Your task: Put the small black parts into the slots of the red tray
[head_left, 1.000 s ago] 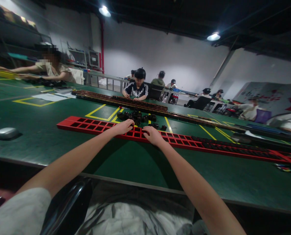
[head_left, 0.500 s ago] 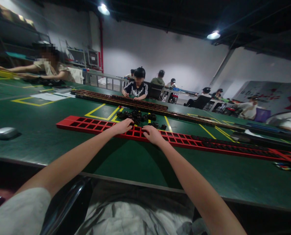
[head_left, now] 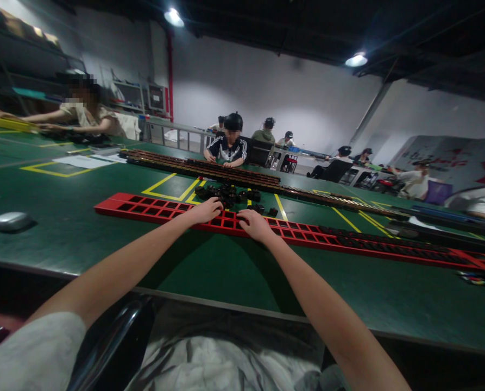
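A long red frame (head_left: 152, 210) with rows of square openings lies across the table before me. My left hand (head_left: 207, 210) rests over its middle, fingers bent down beside a pile of small black parts (head_left: 226, 191). What those fingers close on is hidden behind the hand. My right hand (head_left: 253, 224) is a short way to the right, its curled fingers at the frame's openings; anything held there is too small to make out. Toward the right end, black pieces (head_left: 368, 240) fill the frame's openings.
Long dark rails (head_left: 201, 167) lie beyond the pile on the green table (head_left: 209, 271). A grey, rounded object (head_left: 11, 221) sits at the left, white papers (head_left: 79, 161) farther back. A co-worker (head_left: 228, 144) sits opposite; another person (head_left: 83, 111) works at the left.
The fingers of my left hand have shifted very slightly; my right hand stays in place at the frame. The view has barely moved.
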`<state>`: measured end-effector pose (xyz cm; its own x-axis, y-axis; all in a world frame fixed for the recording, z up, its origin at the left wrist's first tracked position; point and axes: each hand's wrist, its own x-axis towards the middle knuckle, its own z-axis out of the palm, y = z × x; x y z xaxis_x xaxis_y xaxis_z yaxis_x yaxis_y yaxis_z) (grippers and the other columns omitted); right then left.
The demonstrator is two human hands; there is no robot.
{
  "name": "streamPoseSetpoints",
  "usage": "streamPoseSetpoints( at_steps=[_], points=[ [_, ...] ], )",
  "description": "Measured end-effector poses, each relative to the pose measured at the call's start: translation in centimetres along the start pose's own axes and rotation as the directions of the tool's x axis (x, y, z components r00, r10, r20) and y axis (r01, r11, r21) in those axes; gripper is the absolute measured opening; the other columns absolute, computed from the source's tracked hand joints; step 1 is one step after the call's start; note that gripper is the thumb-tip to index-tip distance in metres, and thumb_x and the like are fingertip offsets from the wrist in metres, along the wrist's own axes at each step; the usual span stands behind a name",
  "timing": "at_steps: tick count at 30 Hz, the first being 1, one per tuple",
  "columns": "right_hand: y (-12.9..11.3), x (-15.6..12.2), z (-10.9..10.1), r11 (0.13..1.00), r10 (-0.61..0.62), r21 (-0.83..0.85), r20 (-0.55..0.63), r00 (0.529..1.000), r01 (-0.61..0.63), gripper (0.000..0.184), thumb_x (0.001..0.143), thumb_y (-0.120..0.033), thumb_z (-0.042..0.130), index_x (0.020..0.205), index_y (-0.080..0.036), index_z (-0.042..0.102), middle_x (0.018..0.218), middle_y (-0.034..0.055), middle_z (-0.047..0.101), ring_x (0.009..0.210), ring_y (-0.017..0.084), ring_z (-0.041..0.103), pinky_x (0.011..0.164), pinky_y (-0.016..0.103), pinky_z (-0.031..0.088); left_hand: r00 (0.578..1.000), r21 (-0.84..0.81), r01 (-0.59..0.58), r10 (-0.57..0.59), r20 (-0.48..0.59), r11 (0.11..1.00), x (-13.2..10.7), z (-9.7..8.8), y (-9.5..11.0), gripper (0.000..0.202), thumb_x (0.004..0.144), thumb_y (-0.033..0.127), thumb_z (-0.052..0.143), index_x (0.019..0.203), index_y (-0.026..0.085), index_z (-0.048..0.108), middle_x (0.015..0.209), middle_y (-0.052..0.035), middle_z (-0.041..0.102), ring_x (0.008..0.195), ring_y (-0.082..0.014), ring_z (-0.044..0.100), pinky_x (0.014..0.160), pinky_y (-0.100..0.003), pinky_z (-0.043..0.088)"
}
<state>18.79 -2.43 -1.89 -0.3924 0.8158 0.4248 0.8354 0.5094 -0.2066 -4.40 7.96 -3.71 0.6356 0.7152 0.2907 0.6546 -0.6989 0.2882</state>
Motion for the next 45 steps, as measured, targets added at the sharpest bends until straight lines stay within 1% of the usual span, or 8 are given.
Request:
streamPoseSetpoints(
  at_steps=[4, 10, 15, 18, 23, 30, 40, 45],
  points=[
    [0.1, 0.0, 0.0, 1.0, -0.009, 0.006, 0.005, 1.0, 0.009, 0.029, 0.091, -0.015, 0.056, 0.115, -0.013, 0.072, 0.123, 0.0133, 0.069, 0.117, 0.024, 0.061, 0.108, 0.043, 0.046, 0.998, 0.016, 0.049, -0.049, 0.042, 0.999, 0.0, -0.1, -0.1, 0.039, 0.096, 0.033, 0.04, 0.124, 0.022, 0.064, 0.146, -0.0108, 0.048, 0.144, -0.0308, 0.038, 0.116, -0.044, 0.038],
    [0.3, 0.1, 0.2, 1.0, -0.012, -0.007, -0.002, 1.0, 0.012, 0.029, 0.09, -0.015, 0.057, 0.115, -0.014, 0.072, 0.123, 0.0127, 0.069, 0.117, 0.024, 0.062, 0.107, 0.043, 0.046, 0.999, 0.004, 0.034, -0.034, 0.015, 0.999, 0.0, 0.0, -0.2, 0.038, 0.096, 0.035, 0.041, 0.12, 0.022, 0.067, 0.143, -0.009, 0.047, 0.14, -0.0282, 0.044, 0.118, -0.04, 0.037],
    [0.4, 0.1, 0.2, 1.0, -0.02, -0.01, 0.001, 1.0, 0.02, 0.03, 0.091, -0.016, 0.056, 0.116, -0.013, 0.072, 0.123, 0.0127, 0.069, 0.117, 0.024, 0.061, 0.107, 0.043, 0.046, 0.997, -0.027, -0.028, 0.026, -0.073, 0.999, -0.1, 0.3, -0.3, 0.034, 0.093, 0.03, 0.045, 0.118, 0.022, 0.068, 0.136, -0.0081, 0.047, 0.138, -0.0262, 0.045, 0.118, -0.037, 0.039],
    [0.4, 0.1, 0.3, 1.0, -0.026, -0.008, 0.0, 1.0, 0.026, 0.029, 0.091, -0.016, 0.056, 0.116, -0.012, 0.071, 0.123, 0.0131, 0.069, 0.117, 0.025, 0.061, 0.107, 0.042, 0.046, 0.988, -0.047, -0.086, 0.079, -0.132, 0.995, -0.3, 0.1, -0.2, 0.033, 0.092, 0.027, 0.048, 0.118, 0.021, 0.066, 0.135, -0.009, 0.044, 0.135, -0.0258, 0.047, 0.119, -0.04, 0.038],
    [0.5, 0.1, 0.4, 1.0, -0.018, 0.003, -0.01, 1.0, 0.018, 0.029, 0.091, -0.016, 0.057, 0.116, -0.014, 0.072, 0.124, 0.0122, 0.069, 0.118, 0.024, 0.061, 0.108, 0.042, 0.046, 0.963, -0.073, -0.192, 0.174, -0.207, 0.979, -0.4, -0.3, 0.9, 0.031, 0.092, 0.022, 0.046, 0.115, 0.018, 0.066, 0.14, -0.0113, 0.039, 0.138, -0.0262, 0.041, 0.12, -0.044, 0.035],
    [0.3, 0.0, 0.2, 1.0, -0.008, -0.004, 0.007, 1.0, 0.008, 0.029, 0.091, -0.016, 0.057, 0.117, -0.014, 0.071, 0.124, 0.0138, 0.068, 0.119, 0.025, 0.06, 0.106, 0.043, 0.046, 0.948, -0.111, -0.301, 0.284, -0.146, 0.947, -0.5, -0.1, 2.0, 0.025, 0.09, 0.022, 0.05, 0.108, 0.019, 0.068, 0.136, -0.0107, 0.044, 0.131, -0.0245, 0.049, 0.117, -0.042, 0.04],
    [0.3, 0.1, 0.2, 1.0, -0.005, -0.013, 0.008, 1.0, 0.005, 0.031, 0.091, -0.017, 0.056, 0.118, -0.012, 0.071, 0.125, 0.0147, 0.068, 0.119, 0.025, 0.06, 0.107, 0.043, 0.046, 0.939, -0.141, -0.34, 0.327, -0.109, 0.93, -0.9, -0.6, 2.5, 0.022, 0.09, 0.022, 0.053, 0.102, 0.019, 0.071, 0.134, -0.0104, 0.048, 0.128, -0.0245, 0.052, 0.115, -0.041, 0.043],
    [0.3, 0.1, 0.2, 1.0, 0.0, -0.024, 0.019, 1.0, 0.001, 0.03, 0.091, -0.016, 0.057, 0.117, -0.014, 0.071, 0.124, 0.0134, 0.068, 0.119, 0.025, 0.06, 0.106, 0.043, 0.046, 0.939, -0.146, -0.343, 0.332, -0.094, 0.928, -1.1, -0.9, 2.8, 0.021, 0.09, 0.023, 0.053, 0.098, 0.019, 0.072, 0.132, -0.0098, 0.05, 0.124, -0.0236, 0.055, 0.113, -0.04, 0.044]
  ],
)
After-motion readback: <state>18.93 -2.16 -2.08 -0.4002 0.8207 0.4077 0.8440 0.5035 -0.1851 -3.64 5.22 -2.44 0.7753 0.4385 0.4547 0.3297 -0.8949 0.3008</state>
